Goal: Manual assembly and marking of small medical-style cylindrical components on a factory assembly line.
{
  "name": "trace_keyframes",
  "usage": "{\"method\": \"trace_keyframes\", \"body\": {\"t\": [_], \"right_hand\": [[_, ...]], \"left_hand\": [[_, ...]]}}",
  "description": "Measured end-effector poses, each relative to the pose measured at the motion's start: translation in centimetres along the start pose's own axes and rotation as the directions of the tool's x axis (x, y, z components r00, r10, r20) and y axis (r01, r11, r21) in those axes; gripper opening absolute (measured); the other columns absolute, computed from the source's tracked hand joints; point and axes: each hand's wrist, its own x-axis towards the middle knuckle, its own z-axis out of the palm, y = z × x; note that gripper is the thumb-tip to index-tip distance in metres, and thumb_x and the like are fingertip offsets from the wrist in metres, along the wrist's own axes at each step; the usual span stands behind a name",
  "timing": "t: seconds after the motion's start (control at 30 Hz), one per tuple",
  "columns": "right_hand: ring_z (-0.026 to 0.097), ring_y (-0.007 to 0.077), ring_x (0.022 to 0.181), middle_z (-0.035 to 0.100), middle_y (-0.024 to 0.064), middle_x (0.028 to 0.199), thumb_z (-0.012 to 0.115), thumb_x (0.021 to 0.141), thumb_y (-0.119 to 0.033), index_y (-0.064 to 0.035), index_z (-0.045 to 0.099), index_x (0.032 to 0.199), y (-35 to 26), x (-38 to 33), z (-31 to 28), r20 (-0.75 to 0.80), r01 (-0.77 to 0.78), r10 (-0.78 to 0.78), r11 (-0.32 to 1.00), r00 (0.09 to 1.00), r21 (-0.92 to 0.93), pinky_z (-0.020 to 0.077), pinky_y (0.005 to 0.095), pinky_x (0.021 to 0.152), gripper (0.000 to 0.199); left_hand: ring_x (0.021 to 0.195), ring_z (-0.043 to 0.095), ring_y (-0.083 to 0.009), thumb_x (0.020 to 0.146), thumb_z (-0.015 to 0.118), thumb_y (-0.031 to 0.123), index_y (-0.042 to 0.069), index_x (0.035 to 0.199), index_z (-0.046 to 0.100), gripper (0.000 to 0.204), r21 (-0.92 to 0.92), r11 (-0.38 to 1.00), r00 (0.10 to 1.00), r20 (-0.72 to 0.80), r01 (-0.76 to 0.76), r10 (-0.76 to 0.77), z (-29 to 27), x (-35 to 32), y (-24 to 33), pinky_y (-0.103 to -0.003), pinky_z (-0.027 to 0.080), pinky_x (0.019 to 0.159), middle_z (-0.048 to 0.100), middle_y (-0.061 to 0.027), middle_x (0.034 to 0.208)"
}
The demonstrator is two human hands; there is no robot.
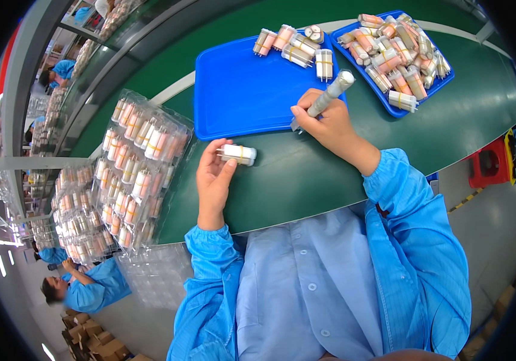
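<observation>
Green work surface with curved pale edging, seen from above in a workshop; a shallow blue tray on it serves as landmark. Left of this tray stand clear blister trays filled with banded cylinders; right of it, a heaped second tray. On the near side of the landmark tray, the left hand pinches one yellow-banded cylinder between thumb and fingers, its thin pins toward the palm side. At the tray's near right edge, the right hand has its fingers closed round a stout grey-white pen-like tool, tip down; whether the tip touches cannot be told. Likely faults: the smooth cylinder, held only by a pinch, could slip and bend its pins; the tip, so near the rim, could mark or catch it; pieces piled to the brim of the second tray could roll off if bumped. Beyond the surface, far right of the landmark tray, a red stool stands on grey floor; far to its lower left, a blue-clad co-worker and cardboard boxes.
</observation>
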Motion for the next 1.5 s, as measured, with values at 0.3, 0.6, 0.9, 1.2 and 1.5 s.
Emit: {"method": "trace_keyframes", "body": {"t": [0.3, 0.6, 0.9, 1.2, 1.5], "right_hand": [[0.057, 0.0172, 0.064, 0.060, 0.0066, 0.075, 0.073, 0.088, 0.000, -0.0036, 0.059, 0.082, 1.0, 0.3, 0.0, -0.001, 0.309, -0.312, 0.939, 0.950, -0.154, 0.0442, 0.0314, 0.058, 0.015], [0.058, 0.0194, 0.066, 0.060, 0.0084, 0.073, 0.071, 0.087, 0.003, -0.0014, 0.060, 0.078, -0.1, -0.6, 0.6, 0.114, 0.296, -0.276, 0.926, 0.954, -0.234, 0.0438, 0.0323, 0.058, 0.015], [0.058, 0.0189, 0.065, 0.060, 0.0084, 0.073, 0.071, 0.087, 0.003, -0.0012, 0.061, 0.079, 0.1, -0.6, 1.0, 0.122, 0.257, -0.235, 0.944, 0.964, -0.209, 0.0434, 0.0316, 0.057, 0.013], [0.063, 0.0292, 0.065, 0.063, 0.0123, 0.075, 0.076, 0.082, -0.004, -0.0055, 0.063, 0.079, -0.5, -0.9, 1.0, 0.195, 0.406, -0.364, 0.878, 0.911, -0.254, 0.0496, 0.0393, 0.056, 0.013], [0.065, 0.0245, 0.066, 0.064, 0.0069, 0.079, 0.079, 0.081, -0.007, -0.0062, 0.063, 0.081, -0.1, -0.4, 0.2, 0.225, 0.428, -0.373, 0.851, 0.900, -0.304, 0.0520, 0.0355, 0.056, 0.016]], "left_hand": [[0.119, 0.057, -0.0230, 0.095, 0.062, 0.003, 0.001, 0.133, 0.057, 0.038, 0.841, 0.520, 0.873, -0.132, -0.152, 0.469, -4.8, -3.3, 4.9, -0.035, 0.046, 0.102, 0.059, -0.0137, 0.126], [0.124, 0.059, -0.0297, 0.099, 0.057, 0.002, -0.003, 0.144, 0.041, 0.048, 0.801, 0.597, 0.514, -0.533, 0.050, 0.672, -19.5, -6.3, 10.6, -0.039, 0.050, 0.100, 0.052, -0.0205, 0.141], [0.112, 0.064, -0.0409, 0.083, 0.061, -0.002, 0.007, 0.134, 0.059, 0.052, 0.911, -0.081, 0.871, -0.356, 0.404, 0.338, -36.8, -5.2, 9.9, -0.048, 0.050, 0.096, 0.068, -0.0217, 0.119], [0.104, 0.065, -0.0377, 0.094, 0.056, -0.002, 0.004, 0.118, 0.067, 0.027, 0.998, -0.006, 0.808, -0.044, 0.058, 0.588, -15.8, -0.1, 13.8, -0.045, 0.052, 0.089, 0.070, -0.0184, 0.110], [0.097, 0.068, -0.0378, 0.095, 0.068, 0.015, 0.000, 0.116, 0.061, 0.027, 0.816, 0.370, 0.797, 0.173, -0.445, 0.578, 9.3, 18.8, 2.1, -0.042, 0.055, 0.084, 0.068, -0.0199, 0.112]]}}
